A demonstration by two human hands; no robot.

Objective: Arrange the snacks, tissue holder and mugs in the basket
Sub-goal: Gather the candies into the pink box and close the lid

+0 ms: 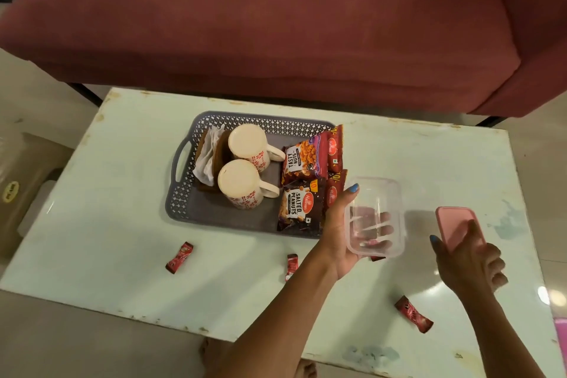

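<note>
Our left hand (339, 224) grips the clear box (375, 216), the right hand (469, 258) holds its pink lid (458, 227) — the basket (184, 193) lies at ten o'clock, nearer the left.

Your left hand (340, 236) holds a box (375, 216) of clear, smooth plastic, see-through enough to show your fingers behind it. Your right hand (474, 264) grips a pink lid (457, 228), matt plastic. The grey basket (184, 190) is plastic with a perforated wall. Both mugs (245, 144) look like glazed ceramic. The snack packets (302, 159) and small sachets (179, 257) are shiny foil-like film. White paper tissue (208, 155) sits in what seems a wooden holder. The table (122, 224) is glossy, chipped at the edges. The sofa (276, 24) is matt cloth.
</note>
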